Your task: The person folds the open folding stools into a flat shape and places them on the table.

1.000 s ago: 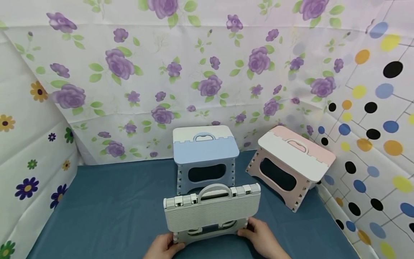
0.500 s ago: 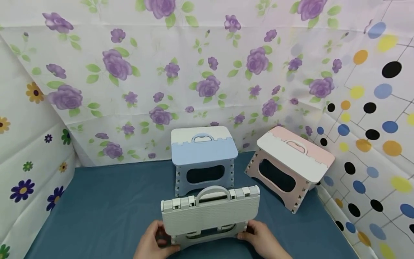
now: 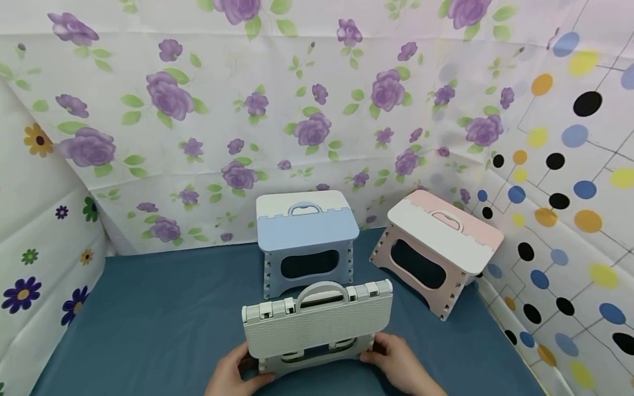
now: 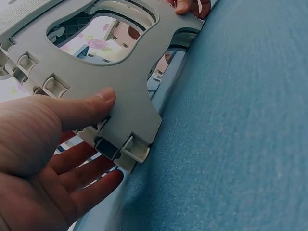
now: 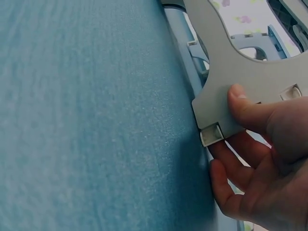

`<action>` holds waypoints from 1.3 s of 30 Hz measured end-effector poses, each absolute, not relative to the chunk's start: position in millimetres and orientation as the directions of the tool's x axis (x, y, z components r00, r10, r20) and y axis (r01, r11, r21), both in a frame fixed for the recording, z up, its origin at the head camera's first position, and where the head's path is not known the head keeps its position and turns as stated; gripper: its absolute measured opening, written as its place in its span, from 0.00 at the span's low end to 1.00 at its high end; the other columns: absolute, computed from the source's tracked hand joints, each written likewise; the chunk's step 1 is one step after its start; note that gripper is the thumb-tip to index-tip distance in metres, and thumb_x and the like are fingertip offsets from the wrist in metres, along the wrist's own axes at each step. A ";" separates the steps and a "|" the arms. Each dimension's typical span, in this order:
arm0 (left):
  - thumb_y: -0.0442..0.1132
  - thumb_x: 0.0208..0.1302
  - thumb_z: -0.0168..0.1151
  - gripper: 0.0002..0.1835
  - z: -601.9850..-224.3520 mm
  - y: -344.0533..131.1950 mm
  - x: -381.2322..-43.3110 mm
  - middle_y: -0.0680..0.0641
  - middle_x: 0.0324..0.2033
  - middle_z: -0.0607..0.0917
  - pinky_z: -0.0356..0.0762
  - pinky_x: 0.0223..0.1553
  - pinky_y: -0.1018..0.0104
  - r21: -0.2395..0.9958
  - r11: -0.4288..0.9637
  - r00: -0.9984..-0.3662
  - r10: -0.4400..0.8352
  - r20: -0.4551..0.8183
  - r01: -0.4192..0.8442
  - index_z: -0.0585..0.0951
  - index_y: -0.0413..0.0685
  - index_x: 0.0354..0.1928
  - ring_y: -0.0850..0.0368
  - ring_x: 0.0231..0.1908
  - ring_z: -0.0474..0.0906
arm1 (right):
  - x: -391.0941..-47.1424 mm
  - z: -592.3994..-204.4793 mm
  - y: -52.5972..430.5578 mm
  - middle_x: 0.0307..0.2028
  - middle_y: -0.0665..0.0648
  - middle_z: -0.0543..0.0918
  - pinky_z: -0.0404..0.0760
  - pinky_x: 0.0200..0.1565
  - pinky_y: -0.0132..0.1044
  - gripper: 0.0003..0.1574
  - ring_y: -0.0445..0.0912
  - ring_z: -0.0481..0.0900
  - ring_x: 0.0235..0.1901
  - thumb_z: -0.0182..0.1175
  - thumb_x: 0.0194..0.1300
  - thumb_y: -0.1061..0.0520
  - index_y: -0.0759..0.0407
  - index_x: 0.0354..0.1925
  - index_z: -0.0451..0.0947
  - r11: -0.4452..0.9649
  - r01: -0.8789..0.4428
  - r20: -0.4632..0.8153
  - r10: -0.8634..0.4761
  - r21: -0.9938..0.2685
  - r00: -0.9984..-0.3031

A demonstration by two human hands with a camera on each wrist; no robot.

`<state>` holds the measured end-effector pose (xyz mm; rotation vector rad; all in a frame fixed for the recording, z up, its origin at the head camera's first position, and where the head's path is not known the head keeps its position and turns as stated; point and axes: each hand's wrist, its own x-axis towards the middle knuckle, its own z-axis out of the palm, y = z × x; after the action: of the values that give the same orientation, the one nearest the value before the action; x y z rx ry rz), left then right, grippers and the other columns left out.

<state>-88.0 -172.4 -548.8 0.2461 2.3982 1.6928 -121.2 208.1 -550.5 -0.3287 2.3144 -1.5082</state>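
Observation:
A grey-green folding stool [image 3: 319, 327], partly folded, stands on the blue cloth near the front, its textured top tilted up and its carry handle [image 3: 323, 289] uppermost. At the lower left end of its leg panel [image 4: 130, 91], my left hand [image 3: 235, 374] has its thumb on the near face and its fingers behind. The right hand [image 3: 398, 363] pinches the lower right end the same way; in the right wrist view its thumb [image 5: 240, 103] lies on the panel and its fingers curl behind the edge. The stool's far side is hidden in the head view.
Behind stands an unfolded blue-and-white stool [image 3: 307, 231]. To its right, an unfolded pink-and-white stool [image 3: 441, 234] sits at an angle. Blue cloth [image 3: 158, 319] covers the surface, bounded by a flowered curtain [image 3: 277, 137] at the back and a dotted curtain [image 3: 559, 264] at right.
My left hand has shifted its grip slightly on the left end of the stool. The right hand keeps its hold. The whole scene slides a little left as the head view turns.

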 end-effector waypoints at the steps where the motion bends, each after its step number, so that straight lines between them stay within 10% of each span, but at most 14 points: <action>1: 0.49 0.50 0.79 0.39 -549.4 -173.1 -87.6 0.41 0.54 0.82 0.81 0.47 0.66 0.945 0.326 -0.967 0.244 -0.071 0.013 0.75 0.47 0.64 0.46 0.50 0.83 | -122.0 -551.2 207.2 0.45 0.51 0.86 0.80 0.39 0.36 0.19 0.45 0.83 0.42 0.68 0.63 0.49 0.51 0.52 0.83 0.403 0.005 -0.174 -0.384 -0.915 -0.907; 17: 0.50 0.51 0.78 0.37 -550.3 -173.4 -92.2 0.39 0.55 0.81 0.81 0.48 0.65 0.944 0.328 -0.959 0.274 -0.077 0.018 0.77 0.46 0.62 0.43 0.51 0.82 | -126.5 -550.2 211.7 0.49 0.58 0.81 0.83 0.45 0.45 0.43 0.53 0.82 0.49 0.77 0.53 0.50 0.60 0.62 0.70 0.408 0.109 -0.210 -0.211 -0.907 -0.955; 39: 0.43 0.56 0.76 0.34 -550.7 -171.6 -89.0 0.35 0.52 0.82 0.82 0.46 0.61 0.965 0.258 -0.936 0.327 -0.128 -0.042 0.75 0.35 0.61 0.40 0.49 0.82 | -126.3 -548.3 208.6 0.50 0.59 0.83 0.82 0.41 0.42 0.36 0.51 0.82 0.46 0.73 0.58 0.53 0.60 0.62 0.74 0.427 0.040 -0.181 -0.294 -0.903 -0.938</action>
<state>-89.0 -171.6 -550.7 0.2631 2.2316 1.7273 -126.3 208.6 -548.3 -0.2190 2.3735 -1.5155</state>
